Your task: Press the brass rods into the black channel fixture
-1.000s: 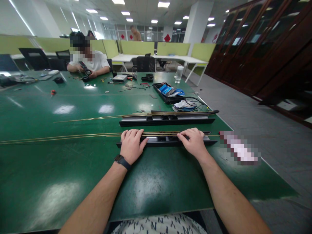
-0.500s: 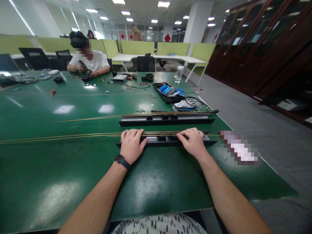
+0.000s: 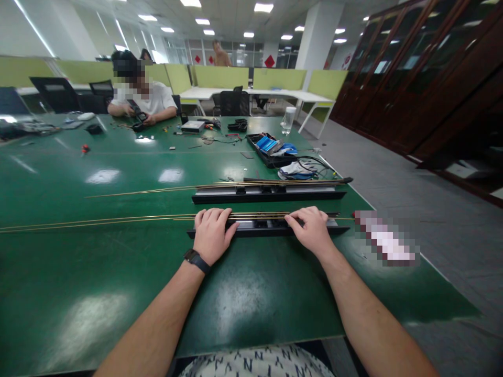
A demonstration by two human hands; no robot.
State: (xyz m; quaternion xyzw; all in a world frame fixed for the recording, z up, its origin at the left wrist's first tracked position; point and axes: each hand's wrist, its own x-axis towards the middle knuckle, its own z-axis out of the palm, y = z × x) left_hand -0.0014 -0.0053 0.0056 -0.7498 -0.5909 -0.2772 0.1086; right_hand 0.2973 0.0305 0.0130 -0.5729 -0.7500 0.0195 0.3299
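My left hand (image 3: 212,230) lies over the left end of a black rail with a silver channel (image 3: 271,231), fingers curled across its far side and thumb along the near side. At the rail's right part, my right hand (image 3: 310,226) has its thumb and forefinger pinched together at the thin brass-coloured rods (image 3: 257,214). These rods run lengthwise over the rail and reach far out to the left across the table. What lies under both palms is hidden. Behind it rests a similar black rail (image 3: 271,197), with more thin rods (image 3: 157,190) along it.
Right of the rails lies a blurred pink-and-white object (image 3: 387,241). Farther back are a black tray (image 3: 271,159) with blue items, gloves (image 3: 297,170), a clear cup (image 3: 287,120) and a red item (image 3: 85,149). Across the green table (image 3: 118,277) a person (image 3: 151,99) handles a dark device.
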